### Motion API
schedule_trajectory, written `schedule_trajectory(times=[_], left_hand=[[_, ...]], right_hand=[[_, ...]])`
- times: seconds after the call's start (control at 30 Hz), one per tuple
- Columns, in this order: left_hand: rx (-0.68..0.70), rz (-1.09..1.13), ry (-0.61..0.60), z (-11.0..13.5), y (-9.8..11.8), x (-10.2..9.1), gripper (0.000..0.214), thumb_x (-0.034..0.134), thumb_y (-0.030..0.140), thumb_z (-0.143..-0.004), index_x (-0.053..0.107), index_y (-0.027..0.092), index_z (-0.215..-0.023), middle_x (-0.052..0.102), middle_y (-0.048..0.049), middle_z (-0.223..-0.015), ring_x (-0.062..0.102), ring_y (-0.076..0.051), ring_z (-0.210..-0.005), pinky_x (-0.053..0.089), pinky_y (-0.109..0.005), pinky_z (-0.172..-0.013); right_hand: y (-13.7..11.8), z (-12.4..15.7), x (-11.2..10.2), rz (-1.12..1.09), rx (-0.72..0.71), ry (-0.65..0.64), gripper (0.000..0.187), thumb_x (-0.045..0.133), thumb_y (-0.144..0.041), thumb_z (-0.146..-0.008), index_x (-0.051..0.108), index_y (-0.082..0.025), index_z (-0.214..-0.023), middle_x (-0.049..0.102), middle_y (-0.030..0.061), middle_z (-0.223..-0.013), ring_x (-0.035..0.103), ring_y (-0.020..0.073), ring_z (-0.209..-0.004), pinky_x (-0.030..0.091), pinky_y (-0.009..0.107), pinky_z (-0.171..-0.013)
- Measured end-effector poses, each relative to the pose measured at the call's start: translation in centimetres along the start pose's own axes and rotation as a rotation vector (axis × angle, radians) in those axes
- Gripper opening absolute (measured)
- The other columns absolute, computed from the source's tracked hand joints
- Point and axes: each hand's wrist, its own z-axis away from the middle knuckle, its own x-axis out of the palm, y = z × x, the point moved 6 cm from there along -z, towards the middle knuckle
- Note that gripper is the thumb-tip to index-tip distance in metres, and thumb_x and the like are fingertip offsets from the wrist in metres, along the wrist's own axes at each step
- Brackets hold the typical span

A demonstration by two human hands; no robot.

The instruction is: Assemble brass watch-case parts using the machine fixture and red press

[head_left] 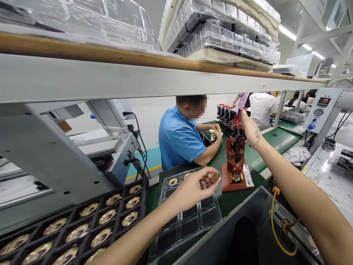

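Pinching a round disc (215, 178) between thumb and fingertips, the left hand (195, 184) is reached forward, its forearm rising from lower left. The right hand (249, 129) is raised higher, thumb upward, fingers at the red handle (236, 120) of the press (228, 181); cannot tell whether they are closed round it. Press base just right of the left fingers; its white label (248, 175) bears dark writing, illegible. Control box (320, 110), right of the right fingers: red digits, too small to read surely.
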Motion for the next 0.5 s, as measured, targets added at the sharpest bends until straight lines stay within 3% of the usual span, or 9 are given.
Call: schedule_trajectory(times=[0.1, 0.17, 0.23, 0.33, 0.4, 0.5], left_hand=[[0.021, -0.05, -0.008, 0.9, 0.5, 0.3, 0.027, 0.066, 0.034, -0.085, 0.069, 0.023, -0.109, 0.068, 0.0004, -0.084, 0.063, -0.016, -0.069, 0.051, -0.027, -0.065], [0.037, -0.09, -0.001, 1.7, 0.7, 0.2, 0.023, 0.064, 0.033, -0.086, 0.069, 0.024, -0.108, 0.07, 0.0001, -0.086, 0.064, -0.017, -0.071, 0.052, -0.028, -0.068], [0.064, -0.131, 0.002, 2.3, 1.0, 0.3, 0.022, 0.064, 0.03, -0.087, 0.068, 0.025, -0.108, 0.071, 0.0, -0.088, 0.065, -0.018, -0.075, 0.053, -0.029, -0.072], [0.107, -0.164, -0.013, 2.8, 1.8, 1.4, 0.024, 0.064, 0.026, -0.087, 0.068, 0.026, -0.111, 0.071, -0.0003, -0.091, 0.066, -0.018, -0.077, 0.052, -0.029, -0.074], [0.145, -0.189, -0.029, 3.1, 2.7, 2.5, 0.027, 0.064, 0.024, -0.087, 0.067, 0.026, -0.113, 0.071, -0.0012, -0.093, 0.065, -0.018, -0.077, 0.052, -0.029, -0.073], [0.225, -0.251, -0.033, 3.6, 4.5, 4.1, 0.03, 0.064, 0.023, -0.087, 0.065, 0.025, -0.117, 0.069, -0.0025, -0.093, 0.066, -0.019, -0.078, 0.051, -0.03, -0.072]], right_hand=[[-3.6, 4.2, 0.0, 0.006, -0.079, 0.093, 0.064, 0.029, -0.065, -0.112, 0.076, -0.022, -0.118, 0.078, 0.0054, -0.103, 0.072, 0.0227, -0.101, 0.056, 0.04, -0.097], [-4.1, 8.2, -0.1, 0.071, -0.141, 0.128, 0.06, 0.029, -0.058, -0.114, 0.078, -0.024, -0.108, 0.079, 0.0057, -0.107, 0.072, 0.0246, -0.11, 0.052, 0.044, -0.107], [-3.3, 11.4, 0.2, 0.104, -0.19, 0.078, 0.055, 0.031, -0.052, -0.115, 0.078, -0.024, -0.103, 0.08, 0.0072, -0.113, 0.07, 0.027, -0.121, 0.048, 0.048, -0.114], [-1.7, 13.9, 0.9, 0.063, -0.191, -0.036, 0.045, 0.035, -0.044, -0.115, 0.075, -0.024, -0.12, 0.075, 0.0091, -0.134, 0.058, 0.0272, -0.142, 0.042, 0.051, -0.124], [-1.5, 14.7, 0.9, 0.05, -0.154, -0.094, 0.041, 0.039, -0.041, -0.114, 0.068, -0.024, -0.138, 0.063, 0.0094, -0.152, 0.047, 0.0262, -0.152, 0.036, 0.051, -0.129], [-2.6, 16.6, -0.1, 0.108, -0.064, -0.035, 0.039, 0.046, -0.04, -0.112, 0.064, -0.025, -0.144, 0.053, 0.0103, -0.161, 0.044, 0.0279, -0.153, 0.032, 0.051, -0.129]])
